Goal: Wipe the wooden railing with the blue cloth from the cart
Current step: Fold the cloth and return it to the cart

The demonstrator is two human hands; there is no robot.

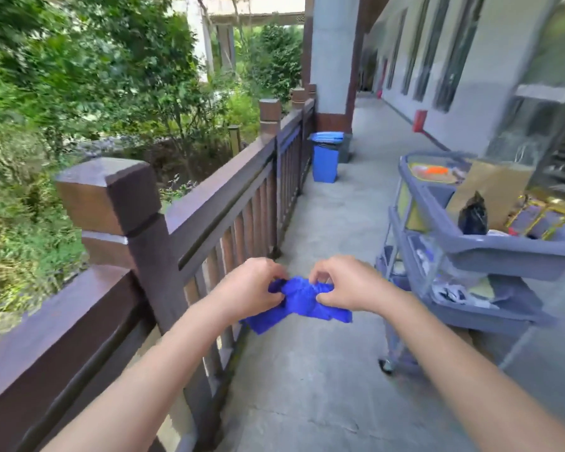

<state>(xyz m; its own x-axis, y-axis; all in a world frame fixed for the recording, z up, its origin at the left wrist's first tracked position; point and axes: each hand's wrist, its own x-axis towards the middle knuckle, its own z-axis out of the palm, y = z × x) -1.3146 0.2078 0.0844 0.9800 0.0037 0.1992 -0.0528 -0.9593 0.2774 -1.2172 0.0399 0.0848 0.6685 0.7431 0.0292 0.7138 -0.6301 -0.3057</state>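
A bright blue cloth (299, 303) hangs bunched between my two hands in mid-air over the concrete walkway. My left hand (252, 287) pinches its left end and my right hand (349, 283) pinches its top right part; loose corners droop below both. The dark brown wooden railing (222, 190) runs along the left from a square post (111, 197) into the distance, just left of my hands. The cloth is apart from the rail. The grey cart (490, 252) stands to the right of my hands.
The cart's shelves hold a brown paper bag (493, 190), a black bag (473, 215) and assorted items. A blue bin (325, 159) stands by a pillar (331, 60) further down the rail. Trees and bushes lie beyond the railing; a building wall runs on the right.
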